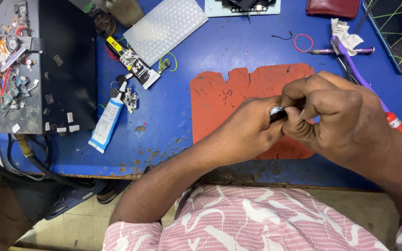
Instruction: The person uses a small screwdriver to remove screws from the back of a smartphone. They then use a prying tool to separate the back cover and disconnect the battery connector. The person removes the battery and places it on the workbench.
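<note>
Both hands meet above the orange mat [219, 100] on the blue desk [173, 116] — the left hand [250, 132] and right hand [333, 116] each in a tight pinching grip on a small dark, shiny-edged part [278, 112], steadying it between fingertips for close work.

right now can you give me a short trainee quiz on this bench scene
1. True or false: both hands pinch one small dark part over the orange mat.
2. What lies left of the mat? A) glue tube B) hammer C) cup
3. What colour is the table?

Key:
1. True: the left hand and right hand meet on the small part.
2. A, the glue tube.
3. Blue, the table.
</note>
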